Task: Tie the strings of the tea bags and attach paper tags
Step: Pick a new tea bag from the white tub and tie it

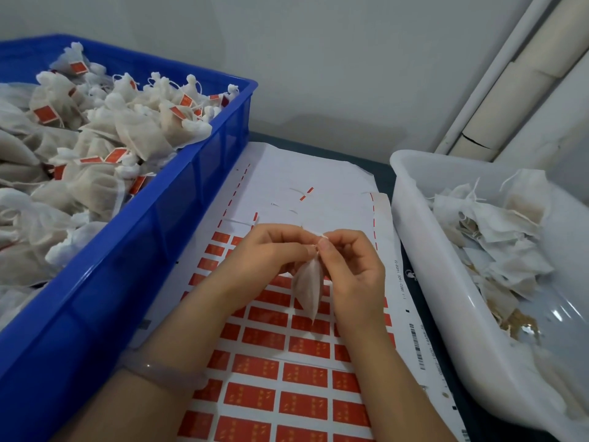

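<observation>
Both your hands meet over the middle of the label sheet. Your left hand has its fingers curled in, pinching the gathered top of a tea bag, and your right hand pinches the white string right at that same neck, thumb and forefinger closed tight on it. The bag hangs down between your palms, its lower tip above the rows of red paper tags still on the sheet. On your left, the blue crate is piled with tied tea bags, many already carrying red tags. On your right, the white tub holds a looser heap of untagged bags with some loose tea spilled on its floor. A pale bangle sits on your left wrist.
</observation>
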Available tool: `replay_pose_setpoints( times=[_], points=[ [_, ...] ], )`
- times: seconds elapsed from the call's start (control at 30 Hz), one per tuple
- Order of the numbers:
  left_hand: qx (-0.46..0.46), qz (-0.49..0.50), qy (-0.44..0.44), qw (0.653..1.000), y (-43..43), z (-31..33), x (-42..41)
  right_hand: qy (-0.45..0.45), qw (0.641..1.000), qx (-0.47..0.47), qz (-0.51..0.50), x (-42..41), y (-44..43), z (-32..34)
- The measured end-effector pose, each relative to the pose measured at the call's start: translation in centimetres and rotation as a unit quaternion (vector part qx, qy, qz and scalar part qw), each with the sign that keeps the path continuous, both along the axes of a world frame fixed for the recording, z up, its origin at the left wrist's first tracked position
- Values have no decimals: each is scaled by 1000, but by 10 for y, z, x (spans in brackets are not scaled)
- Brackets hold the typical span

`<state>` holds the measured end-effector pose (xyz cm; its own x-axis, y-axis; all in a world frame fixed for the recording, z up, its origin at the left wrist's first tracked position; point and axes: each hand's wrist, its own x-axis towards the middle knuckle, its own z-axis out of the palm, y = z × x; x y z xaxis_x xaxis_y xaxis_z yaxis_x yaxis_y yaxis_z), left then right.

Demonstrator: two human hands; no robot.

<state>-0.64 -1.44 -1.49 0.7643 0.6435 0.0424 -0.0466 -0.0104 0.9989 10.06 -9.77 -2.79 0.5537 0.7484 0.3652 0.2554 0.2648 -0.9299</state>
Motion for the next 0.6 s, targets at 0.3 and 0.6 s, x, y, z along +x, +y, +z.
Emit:
replay_pose_setpoints(
  times=[0.3,0.6],
  points=[
    [45,24,4,999,-1,-1,1,13,1000,0,4,-3,-2,0],
    [37,17,2,999,1,-2,1,56,998,-22,20,-5,0,-1]
  ],
)
